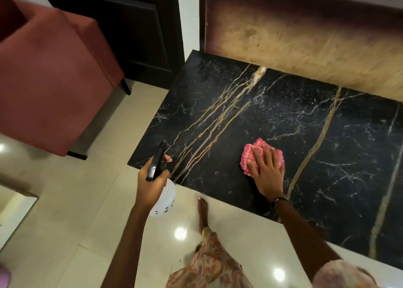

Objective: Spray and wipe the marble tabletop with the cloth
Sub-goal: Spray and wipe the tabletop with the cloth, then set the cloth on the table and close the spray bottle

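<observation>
- Table (pixel 283 117): black marble top with gold and white veins, set against a tan, brown-edged wall panel (pixel 305 39); its near-left corner lies close to the left hand.
- Armchair (pixel 50 74): red upholstery, dark legs, standing on the floor well left of the table.
- Floor (pixel 91 211): pale glossy tiles showing bright light reflections.
- Door (pixel 130 26): dark, panelled, behind the armchair.
- Person: two bare forearms reaching in from below, patterned garment at the lower edge, one bare foot (pixel 202 211) on the tiles beside the table's front edge.
- Spray bottle (pixel 164 197): translucent white body with a black trigger head, held over the table's near-left corner, nozzle pointing out over the marble.
- Cloth (pixel 250 154): pink, folded, lying flat on the marble near the front edge, right of the bottle.
- Right hand (pixel 267 170): fingers spread, palm down, pressing on the cloth; a dark band on the wrist.
- Left hand (pixel 152 178): curled round the bottle's neck, one fingertip showing past the trigger.
</observation>
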A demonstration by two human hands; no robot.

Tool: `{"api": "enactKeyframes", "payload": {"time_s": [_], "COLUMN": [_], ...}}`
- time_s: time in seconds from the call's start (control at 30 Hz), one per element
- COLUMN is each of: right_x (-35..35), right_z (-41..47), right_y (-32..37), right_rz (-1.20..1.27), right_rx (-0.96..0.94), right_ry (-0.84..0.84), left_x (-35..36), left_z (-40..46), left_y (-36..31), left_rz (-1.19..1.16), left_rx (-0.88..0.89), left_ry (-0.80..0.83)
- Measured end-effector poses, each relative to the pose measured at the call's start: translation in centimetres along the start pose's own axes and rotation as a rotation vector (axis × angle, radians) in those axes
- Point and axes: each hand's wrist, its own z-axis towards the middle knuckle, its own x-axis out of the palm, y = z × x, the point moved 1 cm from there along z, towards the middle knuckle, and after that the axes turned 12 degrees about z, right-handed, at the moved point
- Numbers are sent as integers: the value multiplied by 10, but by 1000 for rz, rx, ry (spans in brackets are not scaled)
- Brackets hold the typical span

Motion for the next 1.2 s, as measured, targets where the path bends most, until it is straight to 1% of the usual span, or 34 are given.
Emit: {"api": "enactKeyframes", "payload": {"time_s": [0.07,0.1,0.2,0.27,0.4,0.53,0.63,0.77,0.87,0.93,1.07,1.13,1.2], "right_x": [10,16,34,43,50,53,56,48,40,36,28,23,20], "right_z": [-30,-46,-80,-85,-67,-29,-6,4,15,20,33,35,37], "right_y": [10,18,47,68,114,159,186,193,196,201,215,225,236], "right_rz": [64,76,69,51,41,46,25,39,24,36,52,139,259], "right_rx": [136,149,76,39,-35,-100,-166,-226,-278,-266,-217,-222,-289], "right_ry": [-63,-76,-41,-3,81,179,220,300,336,408,382,353,288], "left_x": [-4,-7,-13,-15,-18,-22,-21,-18,-15,-15,-19,-22,-23], "left_z": [-3,-4,-3,1,19,48,67,83,90,91,90,90,94], "left_y": [1,1,-1,-5,-14,-24,-31,-42,-40,-36,-40,-38,-22], "left_rz": [-17,-24,-29,-26,-28,-10,-3,18,13,19,10,-4,52], "left_rx": [-9,-12,12,44,82,114,130,129,65,36,31,13,-5], "left_ry": [11,15,23,10,-20,-17,-28,-52,-54,-45,38,73,95]}}
